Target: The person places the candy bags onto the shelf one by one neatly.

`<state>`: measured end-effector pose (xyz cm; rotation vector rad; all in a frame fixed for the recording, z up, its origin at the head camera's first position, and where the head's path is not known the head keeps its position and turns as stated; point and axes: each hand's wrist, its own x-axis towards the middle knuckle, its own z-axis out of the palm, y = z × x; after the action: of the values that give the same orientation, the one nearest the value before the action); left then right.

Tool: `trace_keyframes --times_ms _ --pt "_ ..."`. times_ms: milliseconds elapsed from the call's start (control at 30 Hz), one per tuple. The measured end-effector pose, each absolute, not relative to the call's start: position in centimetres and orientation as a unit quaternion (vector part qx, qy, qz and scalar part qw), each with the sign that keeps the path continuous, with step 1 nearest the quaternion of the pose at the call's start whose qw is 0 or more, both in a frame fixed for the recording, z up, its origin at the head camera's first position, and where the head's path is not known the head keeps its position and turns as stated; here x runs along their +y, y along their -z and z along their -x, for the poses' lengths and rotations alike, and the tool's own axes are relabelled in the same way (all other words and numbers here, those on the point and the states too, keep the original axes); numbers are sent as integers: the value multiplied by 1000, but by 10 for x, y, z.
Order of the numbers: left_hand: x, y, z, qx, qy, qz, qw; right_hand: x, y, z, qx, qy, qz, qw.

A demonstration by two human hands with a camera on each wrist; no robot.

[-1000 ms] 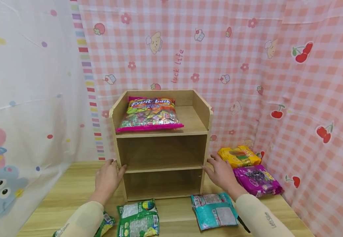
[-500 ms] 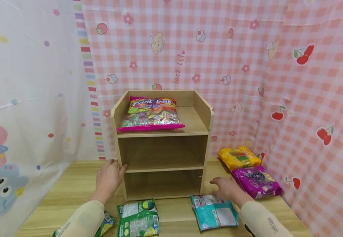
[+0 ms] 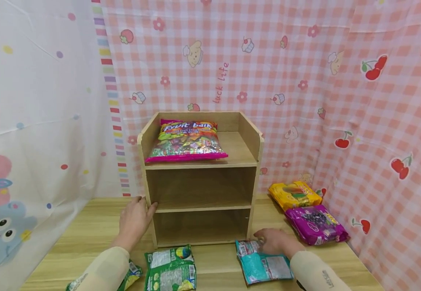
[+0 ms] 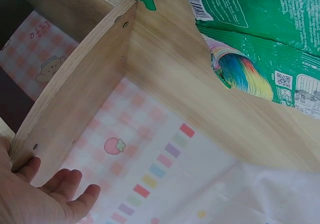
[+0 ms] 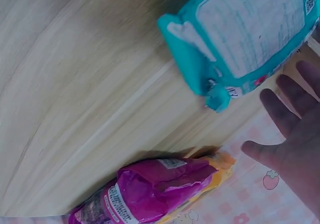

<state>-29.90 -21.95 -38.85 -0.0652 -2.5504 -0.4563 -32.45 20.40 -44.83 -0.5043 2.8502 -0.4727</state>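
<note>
A small wooden shelf unit (image 3: 203, 209) stands on the table, with a pink-edged bag of fruit chews (image 3: 188, 141) on its top level. My left hand (image 3: 134, 220) holds the unit's left side panel (image 4: 75, 78), the thumb at the front edge and fingers along the outer face. Over the upper right edge of a teal snack bag (image 3: 255, 266) is my right hand (image 3: 276, 242). In the right wrist view its fingers (image 5: 280, 106) are spread beside the teal bag (image 5: 250, 33), with no grip on it visible.
A green snack bag (image 3: 170, 268) lies before the shelf; another (image 3: 132, 275) is partly hidden by the left sleeve. Purple (image 3: 316, 224) and yellow (image 3: 294, 194) candy bags lie at the right, near the checkered curtain (image 3: 210, 52). The two lower compartments are bare.
My right hand has left the shelf's right side and moved down and forward to the teal bag. The left hand stays on the left panel.
</note>
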Motion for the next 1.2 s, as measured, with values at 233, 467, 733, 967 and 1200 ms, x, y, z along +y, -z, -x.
trace_keyframes --times_ms 233,467,733,967,1200 --pt "-219 389 298 -948 170 28 270 197 449 323 966 147 168 130" --pt "-218 389 298 -943 174 35 280 193 452 326 968 128 169 138" --pt "-218 389 298 -947 177 28 266 188 445 324 971 119 168 126" --pt "-218 389 298 -947 177 25 268 188 434 323 972 118 161 128" --pt "-219 388 297 -945 177 28 275 192 419 328 970 106 202 88"
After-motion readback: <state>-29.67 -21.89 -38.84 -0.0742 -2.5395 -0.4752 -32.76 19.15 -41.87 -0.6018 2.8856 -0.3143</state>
